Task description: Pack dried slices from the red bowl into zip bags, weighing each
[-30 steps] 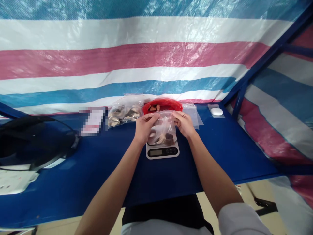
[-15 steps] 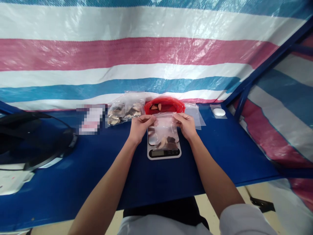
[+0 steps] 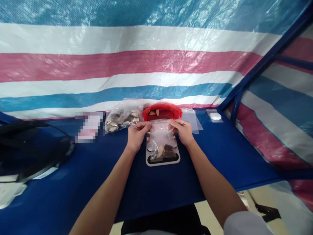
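Left hand [image 3: 136,135] and right hand [image 3: 184,131]: each closed in a thumb-and-finger pinch on the top edge of a clear zip bag [image 3: 160,137], brown pieces at its bottom. Bag over the scale [image 3: 163,164]; contact uncertain. Red bag [image 3: 175,113] close behind; near bench [image 3: 220,160] edge well apart. More room between right forearm and blue frame. Forearms angled inward. Blue surface; striped sheeting [image 3: 146,62] behind.
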Action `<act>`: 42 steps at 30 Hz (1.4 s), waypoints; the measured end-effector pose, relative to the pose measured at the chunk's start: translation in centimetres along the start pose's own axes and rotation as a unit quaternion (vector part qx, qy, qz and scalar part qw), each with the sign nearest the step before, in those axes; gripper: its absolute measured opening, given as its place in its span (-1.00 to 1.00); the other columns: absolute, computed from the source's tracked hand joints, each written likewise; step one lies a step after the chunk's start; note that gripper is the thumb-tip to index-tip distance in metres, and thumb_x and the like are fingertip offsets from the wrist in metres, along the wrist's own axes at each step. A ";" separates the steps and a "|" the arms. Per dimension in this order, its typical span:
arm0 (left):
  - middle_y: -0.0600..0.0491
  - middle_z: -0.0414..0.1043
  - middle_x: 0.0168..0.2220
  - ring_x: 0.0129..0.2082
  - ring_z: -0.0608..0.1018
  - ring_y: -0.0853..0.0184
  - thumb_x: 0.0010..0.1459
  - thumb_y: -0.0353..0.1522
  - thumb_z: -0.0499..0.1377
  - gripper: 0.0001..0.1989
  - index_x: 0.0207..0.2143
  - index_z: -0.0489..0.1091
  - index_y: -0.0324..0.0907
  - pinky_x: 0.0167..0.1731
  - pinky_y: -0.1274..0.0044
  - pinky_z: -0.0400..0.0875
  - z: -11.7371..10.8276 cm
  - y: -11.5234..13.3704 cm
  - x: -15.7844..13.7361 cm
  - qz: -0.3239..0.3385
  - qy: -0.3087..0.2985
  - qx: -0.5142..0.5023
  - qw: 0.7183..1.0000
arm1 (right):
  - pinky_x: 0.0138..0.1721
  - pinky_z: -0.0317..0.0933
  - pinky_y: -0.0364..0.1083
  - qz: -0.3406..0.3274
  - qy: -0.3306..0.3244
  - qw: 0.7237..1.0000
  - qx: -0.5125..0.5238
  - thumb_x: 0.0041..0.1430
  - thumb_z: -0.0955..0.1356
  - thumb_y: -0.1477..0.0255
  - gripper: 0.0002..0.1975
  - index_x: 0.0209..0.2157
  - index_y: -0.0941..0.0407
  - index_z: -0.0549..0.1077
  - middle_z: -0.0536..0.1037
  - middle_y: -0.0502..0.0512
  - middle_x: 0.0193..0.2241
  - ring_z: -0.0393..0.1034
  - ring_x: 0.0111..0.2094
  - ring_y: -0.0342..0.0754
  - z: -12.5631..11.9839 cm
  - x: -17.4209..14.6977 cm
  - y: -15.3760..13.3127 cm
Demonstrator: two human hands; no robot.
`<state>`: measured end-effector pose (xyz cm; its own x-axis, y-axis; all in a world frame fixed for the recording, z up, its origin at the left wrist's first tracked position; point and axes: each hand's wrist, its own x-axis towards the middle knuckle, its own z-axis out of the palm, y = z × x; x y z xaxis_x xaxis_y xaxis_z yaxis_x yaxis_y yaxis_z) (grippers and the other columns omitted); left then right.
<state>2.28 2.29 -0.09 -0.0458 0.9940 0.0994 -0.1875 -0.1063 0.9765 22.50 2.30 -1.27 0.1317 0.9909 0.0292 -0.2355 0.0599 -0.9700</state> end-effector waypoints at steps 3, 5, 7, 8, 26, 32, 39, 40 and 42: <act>0.06 0.55 -0.56 -0.62 0.46 0.43 -0.10 -0.24 0.45 -0.77 -0.50 0.60 -0.23 -0.61 0.61 0.34 0.1 0.1 0.0 0.007 0.011 0.003 1.000 | -0.72 0.19 -0.19 0.023 -0.005 1.000 -0.006 -0.10 0.55 0.13 -0.66 -0.44 0.12 0.60 0.62 0.04 -0.52 0.38 -0.67 -0.15 -0.1 -0.1 -0.1; 0.06 0.55 -0.55 -0.59 0.48 0.42 -0.12 -0.25 0.46 -0.77 -0.50 0.60 -0.23 -0.59 0.61 0.35 0.0 0.0 0.0 0.007 0.027 -0.001 1.000 | -0.75 0.18 -0.19 0.049 -0.013 0.999 -0.012 -0.13 0.56 0.10 -0.61 -0.36 0.11 0.60 0.64 0.04 -0.48 0.40 -0.67 -0.13 -0.1 -0.2 -0.1; 0.06 0.56 -0.55 -0.58 0.48 0.43 -0.13 -0.25 0.47 -0.77 -0.49 0.60 -0.22 -0.57 0.62 0.36 0.0 -0.1 0.0 0.004 0.035 -0.006 0.999 | -0.77 0.17 -0.20 0.064 -0.018 0.998 -0.013 -0.14 0.56 0.09 -0.58 -0.33 0.10 0.59 0.65 0.05 -0.46 0.42 -0.66 -0.11 0.0 -0.2 -0.1; 0.07 0.56 -0.54 -0.58 0.48 0.43 -0.13 -0.24 0.47 -0.76 -0.49 0.60 -0.22 -0.57 0.62 0.36 0.0 -0.1 0.0 0.001 0.033 -0.009 0.999 | -0.77 0.16 -0.20 0.065 -0.018 0.998 -0.012 -0.14 0.56 0.09 -0.58 -0.33 0.10 0.59 0.64 0.05 -0.46 0.42 -0.66 -0.11 0.0 -0.3 -0.1; 0.04 0.58 -0.52 -0.53 0.53 0.37 -0.08 -0.23 0.44 -0.79 -0.47 0.61 -0.19 -0.50 0.58 0.39 0.8 -0.3 -0.4 0.005 0.027 -0.012 1.000 | -0.79 0.15 -0.20 0.034 -0.002 0.999 -0.018 -0.14 0.56 0.15 -0.67 -0.51 0.14 0.59 0.62 0.08 -0.54 0.39 -0.65 -0.11 0.4 -0.6 -0.8; 0.06 0.58 -0.53 -0.56 0.53 0.36 -0.11 -0.25 0.43 -0.80 -0.46 0.62 -0.19 -0.56 0.57 0.40 1.0 -0.1 -0.6 0.001 0.051 0.008 0.999 | -0.77 0.15 -0.20 0.030 -0.023 0.999 -0.021 -0.11 0.55 0.12 -0.65 -0.38 0.09 0.61 0.64 0.03 -0.49 0.38 -0.67 -0.13 0.6 -0.5 -0.4; 0.04 0.60 -0.52 -0.52 0.56 0.33 -0.10 -0.24 0.44 -0.79 -0.44 0.63 -0.19 -0.51 0.55 0.44 1.2 0.4 -0.8 0.002 0.046 0.021 0.999 | -0.74 0.17 -0.18 0.011 -0.028 0.998 -0.047 -0.07 0.53 0.12 -0.67 -0.40 0.08 0.61 0.64 0.03 -0.49 0.35 -0.68 -0.14 0.8 -0.7 -0.6; 0.03 0.60 -0.51 -0.52 0.57 0.32 -0.10 -0.23 0.44 -0.78 -0.44 0.63 -0.19 -0.50 0.55 0.45 1.2 0.4 -0.9 0.001 0.043 0.020 0.999 | -0.73 0.17 -0.17 0.007 -0.031 0.998 -0.049 -0.07 0.53 0.12 -0.68 -0.42 0.09 0.61 0.64 0.03 -0.50 0.35 -0.68 -0.15 0.8 -0.7 -0.6; 0.03 0.60 -0.52 -0.51 0.58 0.32 -0.11 -0.21 0.45 -0.76 -0.45 0.63 -0.20 -0.48 0.54 0.46 1.3 0.5 -0.9 0.004 0.041 0.018 0.999 | -0.67 0.22 -0.16 -0.009 -0.033 0.998 -0.053 -0.08 0.54 0.14 -0.70 -0.47 0.09 0.61 0.63 0.04 -0.52 0.38 -0.65 -0.14 0.8 -0.7 -0.6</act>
<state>3.48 1.38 0.51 -0.1267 0.9876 0.0929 -0.1515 -0.1118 0.9821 21.77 1.66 -0.52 0.0711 0.9957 0.0601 -0.1298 0.0689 -0.9891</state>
